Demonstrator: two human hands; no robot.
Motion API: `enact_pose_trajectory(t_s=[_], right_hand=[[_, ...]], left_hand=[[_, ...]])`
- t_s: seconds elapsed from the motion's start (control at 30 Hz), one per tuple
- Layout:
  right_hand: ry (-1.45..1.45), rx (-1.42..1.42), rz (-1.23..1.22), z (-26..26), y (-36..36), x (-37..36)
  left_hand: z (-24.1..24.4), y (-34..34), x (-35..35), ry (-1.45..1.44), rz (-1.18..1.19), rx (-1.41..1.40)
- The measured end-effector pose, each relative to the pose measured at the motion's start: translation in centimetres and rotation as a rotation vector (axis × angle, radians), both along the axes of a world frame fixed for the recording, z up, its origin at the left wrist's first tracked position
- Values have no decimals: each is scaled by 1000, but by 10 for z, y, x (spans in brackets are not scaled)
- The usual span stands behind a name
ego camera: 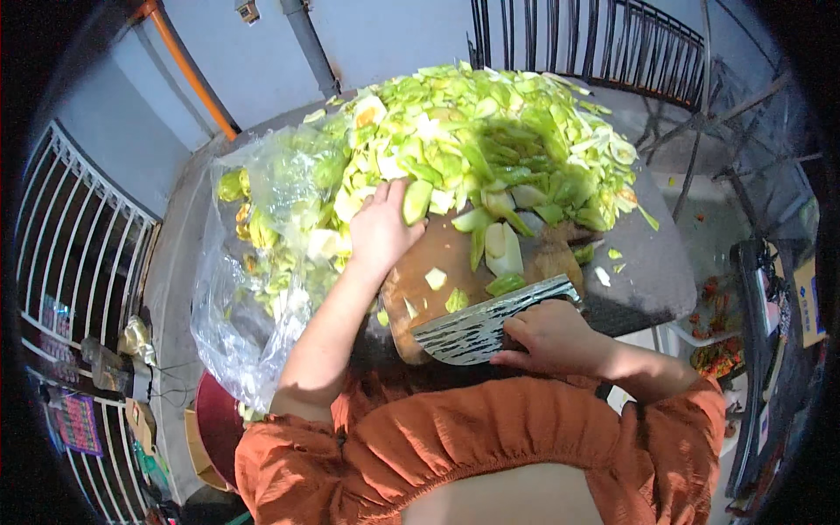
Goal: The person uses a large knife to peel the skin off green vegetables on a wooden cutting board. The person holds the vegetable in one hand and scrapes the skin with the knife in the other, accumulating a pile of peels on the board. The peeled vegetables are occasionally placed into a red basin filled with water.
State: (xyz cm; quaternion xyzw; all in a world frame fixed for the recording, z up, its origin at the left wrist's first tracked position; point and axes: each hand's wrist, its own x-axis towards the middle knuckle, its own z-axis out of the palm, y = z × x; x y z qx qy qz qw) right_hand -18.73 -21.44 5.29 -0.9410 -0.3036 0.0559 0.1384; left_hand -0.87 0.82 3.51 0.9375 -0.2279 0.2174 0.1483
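My left hand (382,230) grips a pale-green vegetable piece (417,202) between thumb and fingers, at the front of a large heap of cut green vegetable (453,131). In my right hand (554,335) is a cleaver with a dark-patterned blade (469,325); the fist hides most of its handle. The blade lies across the near part of a wooden cutting board (440,246), its far edge towards the heap. Just beyond the blade are a thick pale chunk (503,249), a green piece (505,284) and small scraps (436,279).
A clear plastic bag (226,335) with green vegetables spreads left of the board. The dark tabletop (663,262) shows at right. A dark red tub (216,420) stands low at left. White railings (72,230) and black bars (590,39) border the space.
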Motion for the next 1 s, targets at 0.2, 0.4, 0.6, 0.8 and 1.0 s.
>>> enact_pose_trajectory(t_s=[0.2,0.4,0.6,0.8,1.0], right_hand=[[-20,-27,-91,0,-1,48],[-145,-176,-277,0,-23,149],[-347,-78,-366,84,-20,256],[-495,134,-511,128,-28,238],[-432,18,-258,56,-35,113]], left_hand=[[5,14,7,162,-3,-341],[37,57,-13,5,-92,-967],[36,64,-12,10,-123,-989],[37,60,-16,-23,-164,-905],[31,60,-20,-17,-222,-952]])
